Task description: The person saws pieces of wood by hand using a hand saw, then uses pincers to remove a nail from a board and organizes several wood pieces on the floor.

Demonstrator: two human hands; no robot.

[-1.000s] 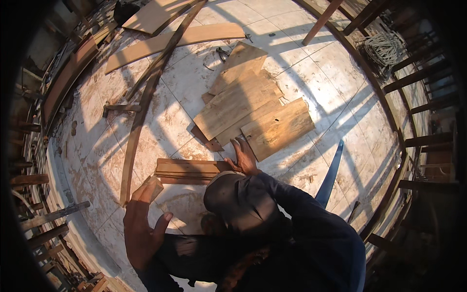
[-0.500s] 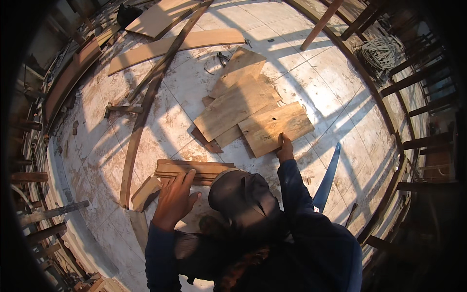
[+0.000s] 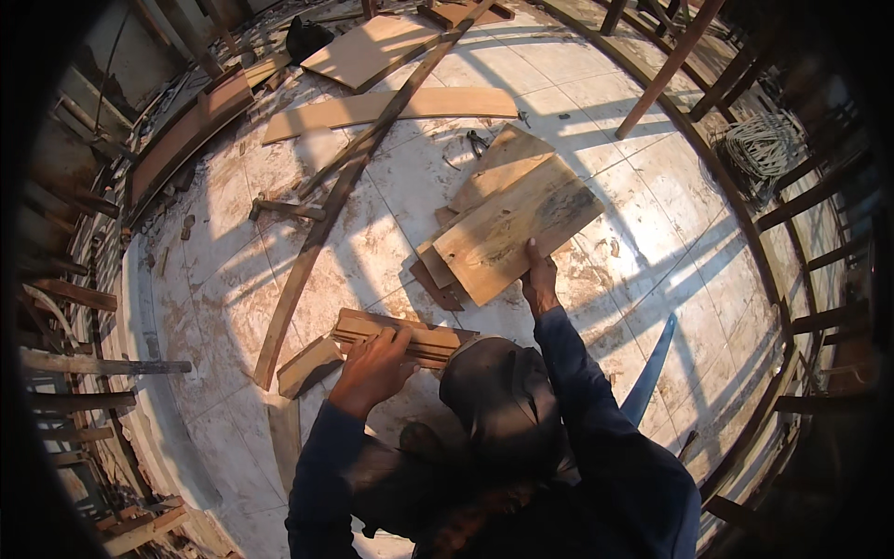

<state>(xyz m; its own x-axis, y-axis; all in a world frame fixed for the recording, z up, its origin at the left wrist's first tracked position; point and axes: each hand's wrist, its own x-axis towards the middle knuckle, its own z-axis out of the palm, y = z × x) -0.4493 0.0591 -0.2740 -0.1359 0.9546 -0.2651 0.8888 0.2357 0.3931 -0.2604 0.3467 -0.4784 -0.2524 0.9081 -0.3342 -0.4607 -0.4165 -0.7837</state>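
From the head camera, looking down past the dark cap, the right hand sits at the centre of the frame, fingers closed on the near edge of a pale plywood board that tops a loose pile of boards on the tiled floor. The left hand, lower and left of centre, curls over the end of a short bundle of wooden strips; whether it grips or only presses, I cannot tell.

I'd judge the board is being drawn off the pile. Done well, it wants a grip near the middle of that edge, lifted flat so the boards beneath do not shift, with the strips held steady. A long curved batten runs up the left of the frame, pliers lie just above the pile, and a coil of rope sits upper right.
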